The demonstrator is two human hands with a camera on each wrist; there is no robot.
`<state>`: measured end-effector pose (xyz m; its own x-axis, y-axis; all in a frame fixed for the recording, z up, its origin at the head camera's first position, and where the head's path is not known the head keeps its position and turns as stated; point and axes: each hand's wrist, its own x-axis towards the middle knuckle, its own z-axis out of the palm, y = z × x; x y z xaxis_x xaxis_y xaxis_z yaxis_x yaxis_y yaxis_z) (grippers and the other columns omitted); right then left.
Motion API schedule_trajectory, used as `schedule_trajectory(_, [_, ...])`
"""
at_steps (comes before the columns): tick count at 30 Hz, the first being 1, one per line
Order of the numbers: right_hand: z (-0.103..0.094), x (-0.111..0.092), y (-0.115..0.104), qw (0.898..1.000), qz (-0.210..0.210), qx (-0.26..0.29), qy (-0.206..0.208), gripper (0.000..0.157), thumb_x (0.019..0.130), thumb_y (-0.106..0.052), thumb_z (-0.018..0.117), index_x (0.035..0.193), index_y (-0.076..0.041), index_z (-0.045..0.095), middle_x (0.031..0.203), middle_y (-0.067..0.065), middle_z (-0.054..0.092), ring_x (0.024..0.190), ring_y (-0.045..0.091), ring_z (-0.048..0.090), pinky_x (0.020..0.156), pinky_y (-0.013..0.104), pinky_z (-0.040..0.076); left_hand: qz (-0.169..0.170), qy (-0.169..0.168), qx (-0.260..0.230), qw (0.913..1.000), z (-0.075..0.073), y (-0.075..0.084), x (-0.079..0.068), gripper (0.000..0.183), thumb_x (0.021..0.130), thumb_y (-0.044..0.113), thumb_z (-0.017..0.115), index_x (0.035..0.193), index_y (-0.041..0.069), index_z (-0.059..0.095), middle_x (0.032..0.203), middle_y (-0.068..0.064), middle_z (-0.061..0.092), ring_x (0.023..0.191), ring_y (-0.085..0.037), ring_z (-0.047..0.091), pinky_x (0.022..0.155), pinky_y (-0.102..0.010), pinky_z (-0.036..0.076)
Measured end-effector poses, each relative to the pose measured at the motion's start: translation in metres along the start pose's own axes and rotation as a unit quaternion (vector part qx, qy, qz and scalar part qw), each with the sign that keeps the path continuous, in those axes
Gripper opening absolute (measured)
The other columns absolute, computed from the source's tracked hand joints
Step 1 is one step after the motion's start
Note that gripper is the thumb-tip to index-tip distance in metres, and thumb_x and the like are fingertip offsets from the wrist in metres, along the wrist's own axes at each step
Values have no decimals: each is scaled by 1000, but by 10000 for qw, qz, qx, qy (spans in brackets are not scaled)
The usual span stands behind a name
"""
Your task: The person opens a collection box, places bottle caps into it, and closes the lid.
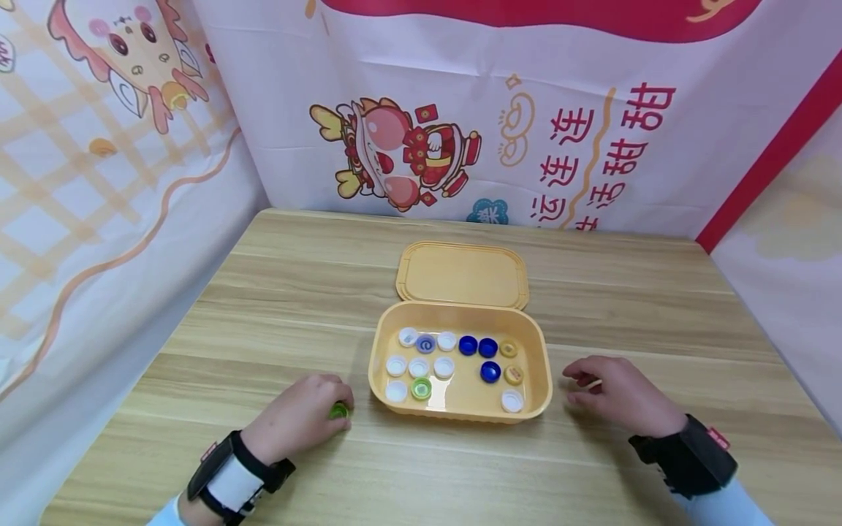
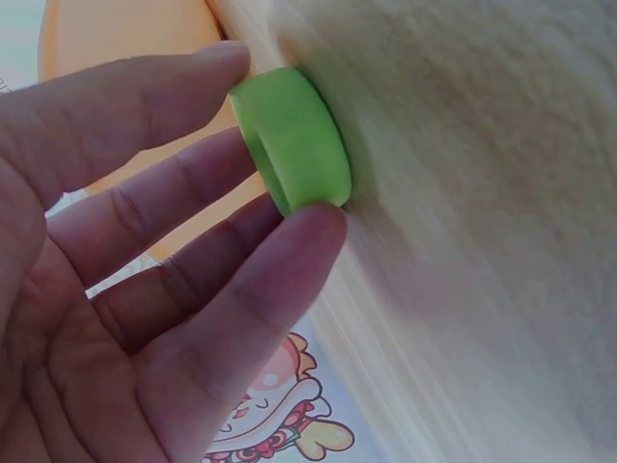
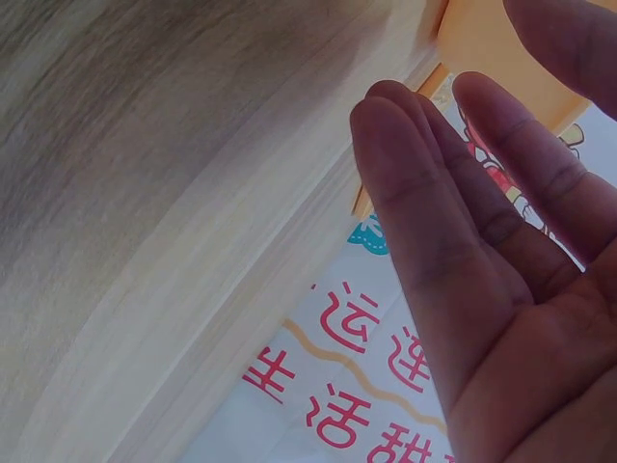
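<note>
My left hand [image 1: 299, 413] pinches a green bottle cap [image 2: 299, 140] between thumb and fingers, close over the table just left of the yellow box [image 1: 460, 417]. In the head view only part of that cap shows past the fingers. Inside the box lie several white caps [image 1: 444, 367], dark blue caps [image 1: 490, 372], a light blue cap [image 1: 425, 343], yellowish caps [image 1: 513, 375] and a green cap [image 1: 421, 389]. On the box's right side, my right hand [image 1: 615, 391] hovers near the rim with relaxed, slightly bent fingers and holds nothing.
The box's yellow lid [image 1: 463, 275] lies flat behind it, against its back rim. A wood-grain table [image 1: 289, 292] carries everything. Printed cloth [image 1: 421, 58] hangs behind the table and along both sides.
</note>
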<state>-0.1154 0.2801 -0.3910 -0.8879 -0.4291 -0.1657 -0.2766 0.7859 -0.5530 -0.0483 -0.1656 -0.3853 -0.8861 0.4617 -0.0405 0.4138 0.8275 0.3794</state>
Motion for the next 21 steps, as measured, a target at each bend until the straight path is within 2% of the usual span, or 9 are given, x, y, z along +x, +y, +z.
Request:
schedule_trajectory(3, [0,-1,0,10000,-2,-13,15,27,83,-11,76,109,-6,69,101,3,68,88,18,63,75,38,55,-87,-40,76,9999,-4,1,1,13,75,13,81,82,14,71,80,5,65,72,-8,59,65,-28,51])
schedule_trajectory(7, [-2,-1,0,10000,33,5,21,27,83,-10,76,109,-6,69,101,4,67,89,18,63,75,39,55,-81,74,264,9996,-14,5,5,13,75,12,81,84,13,71,81,4,65,71,-9,59,64,-28,51])
schedule_trajectory(14, [-4,-4,0,9999,167,26,-17,27,84,-11,76,109,-6,69,102,3,67,89,18,62,76,39,55,482,280,504,9972,-36,14,18,15,75,9,82,87,8,71,81,0,66,70,-10,60,62,-26,51])
schedule_trajectory(21, [-5,-6,-1,9997,245,-1,17,28,84,-12,77,109,-6,69,101,4,67,88,17,62,75,38,55,749,316,797,9935,-58,35,41,16,76,11,82,89,9,73,83,-1,67,69,-7,57,61,-22,50])
